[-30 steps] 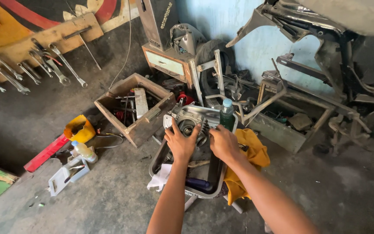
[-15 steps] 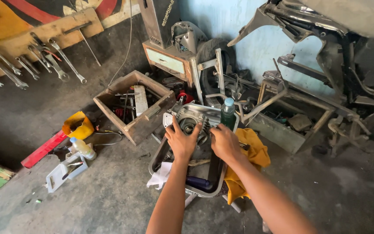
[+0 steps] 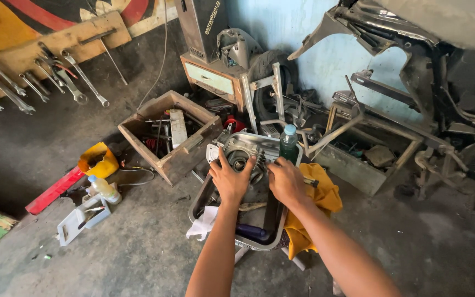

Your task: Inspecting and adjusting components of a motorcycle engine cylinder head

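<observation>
At nine o'clock of the hands a yellow plastic container (image 3: 98, 160) and a small clear bottle with a blue cap (image 3: 104, 188) lie on the grey concrete floor (image 3: 138, 247), with an open wooden crate of tools (image 3: 170, 134) at eleven o'clock. The left hand (image 3: 230, 178) lies spread, fingers fanned, on a grey metal engine casing (image 3: 241, 154) sitting in a dented metal tray (image 3: 259, 242). The right hand (image 3: 285, 181), loosely curled, rests on the casing's right edge, a dark green bottle with a pale blue cap (image 3: 288, 144) at its twelve o'clock and a yellow cloth (image 3: 320, 192) at three o'clock.
</observation>
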